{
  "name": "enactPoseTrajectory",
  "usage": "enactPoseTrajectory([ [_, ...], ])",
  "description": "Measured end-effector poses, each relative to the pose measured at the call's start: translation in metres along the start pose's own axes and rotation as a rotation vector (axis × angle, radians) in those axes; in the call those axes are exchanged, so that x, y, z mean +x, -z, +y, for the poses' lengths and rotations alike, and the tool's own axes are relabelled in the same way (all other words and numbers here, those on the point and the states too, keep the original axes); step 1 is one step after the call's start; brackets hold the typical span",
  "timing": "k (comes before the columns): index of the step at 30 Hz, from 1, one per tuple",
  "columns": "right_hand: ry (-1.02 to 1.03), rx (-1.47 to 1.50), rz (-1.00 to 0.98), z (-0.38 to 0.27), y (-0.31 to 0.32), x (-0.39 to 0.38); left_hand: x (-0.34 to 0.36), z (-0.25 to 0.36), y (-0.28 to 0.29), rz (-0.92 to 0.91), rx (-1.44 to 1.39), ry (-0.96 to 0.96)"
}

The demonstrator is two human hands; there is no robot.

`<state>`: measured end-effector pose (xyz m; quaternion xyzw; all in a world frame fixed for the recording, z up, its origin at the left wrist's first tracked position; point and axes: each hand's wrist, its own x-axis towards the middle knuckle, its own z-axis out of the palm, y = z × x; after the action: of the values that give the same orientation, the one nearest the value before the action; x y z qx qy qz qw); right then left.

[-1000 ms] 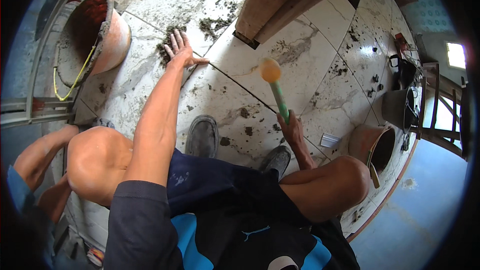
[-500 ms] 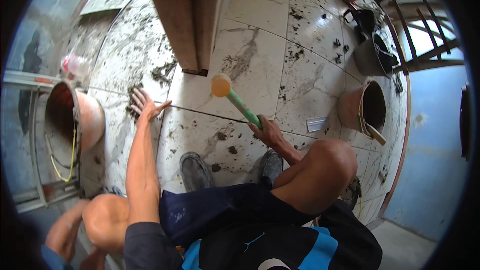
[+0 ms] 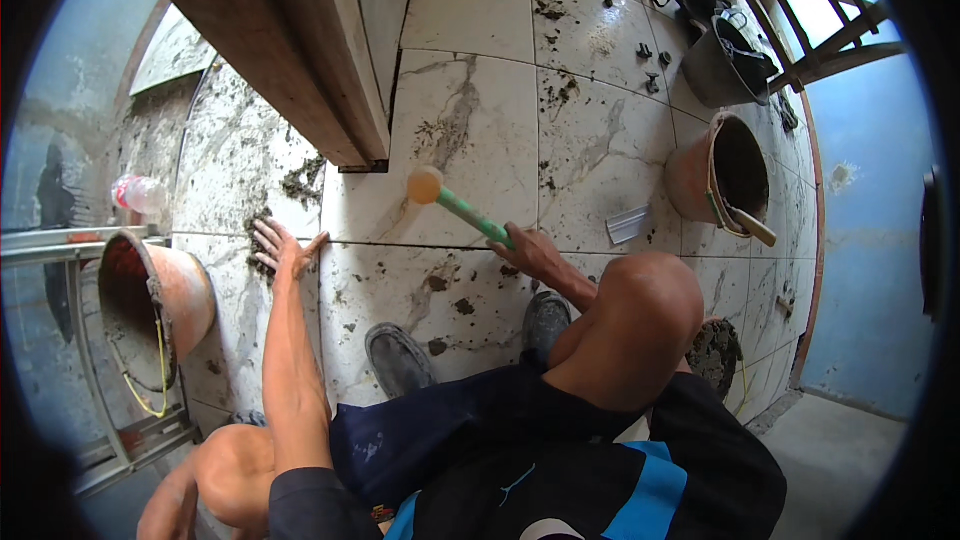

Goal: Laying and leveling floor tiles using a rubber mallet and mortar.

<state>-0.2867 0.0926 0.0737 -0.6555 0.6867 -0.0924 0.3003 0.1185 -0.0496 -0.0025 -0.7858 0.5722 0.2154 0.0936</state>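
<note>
My right hand (image 3: 530,252) grips the green handle of a mallet (image 3: 462,210), whose round yellowish head points away from me over a marbled white floor tile (image 3: 470,160). The head appears at or just above the tile; I cannot tell if it touches. To the left, my left hand (image 3: 285,248) rests flat on the tiles, fingers spread, beside a joint and on a patch of dark mortar crumbs (image 3: 258,240). Nothing is held in it.
A wooden door frame post (image 3: 300,50) rises ahead. Mortar-stained buckets stand left (image 3: 185,300) and right (image 3: 690,185), with a dark bucket (image 3: 720,70) beyond. A tile spacer-like white strip (image 3: 627,225), a plastic bottle (image 3: 140,193) and a wooden rack (image 3: 825,65) lie around. Another person's arm (image 3: 170,505) shows lower left.
The view has shifted, so the post and buckets sit differently in it. My left hand stays flat on the tiles, and the mallet stays in my right hand over nearly the same spot.
</note>
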Motion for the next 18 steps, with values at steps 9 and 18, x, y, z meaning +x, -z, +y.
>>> enactPoseTrajectory([
  [9,0.026,0.064,-0.012,0.011,0.008,-0.008,0.011,-0.004,-0.006,-0.005,0.083,0.017],
  [18,-0.032,0.111,-0.008,0.012,0.005,-0.016,0.016,-0.008,-0.01,-0.087,0.071,0.021],
])
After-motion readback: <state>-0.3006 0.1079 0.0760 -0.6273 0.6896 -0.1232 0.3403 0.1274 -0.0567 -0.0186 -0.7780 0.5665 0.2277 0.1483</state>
